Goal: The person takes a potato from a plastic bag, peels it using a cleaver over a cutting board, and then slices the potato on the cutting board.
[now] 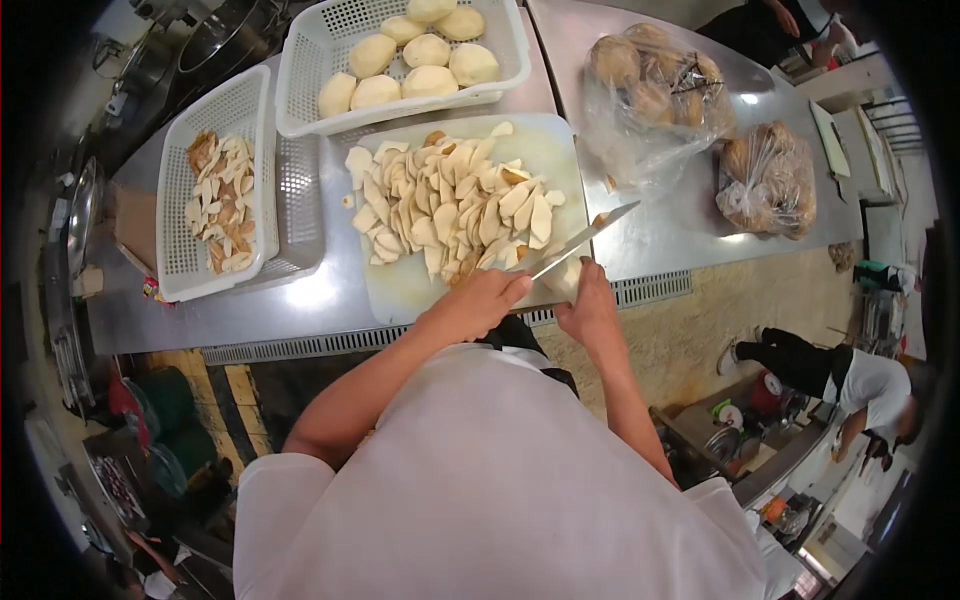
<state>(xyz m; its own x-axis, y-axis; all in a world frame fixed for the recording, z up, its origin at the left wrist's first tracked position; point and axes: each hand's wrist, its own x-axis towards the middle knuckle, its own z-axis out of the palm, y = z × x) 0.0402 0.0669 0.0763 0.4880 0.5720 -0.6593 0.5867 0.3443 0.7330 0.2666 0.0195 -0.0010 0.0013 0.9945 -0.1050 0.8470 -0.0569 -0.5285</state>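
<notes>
My left hand [475, 303] is closed around the handle of a knife [590, 238], its blade pointing up and to the right over the board's edge. My right hand [590, 306] grips a pale peeled potato [562, 278] right beside the blade, at the lower right corner of a white cutting board [395, 292]. The fingers partly hide the potato. A heap of flat potato slices [445, 205] covers most of the board, a few with brown skin on them.
Behind the board, a white basket [400, 112] holds several peeled potatoes. Another basket [266, 190] at left contains slices and peelings. Plastic bags of unpeeled potatoes [655, 75] and brown potatoes [768, 180] lie on the metal table [640, 240]. A person [860, 385] bends at far right.
</notes>
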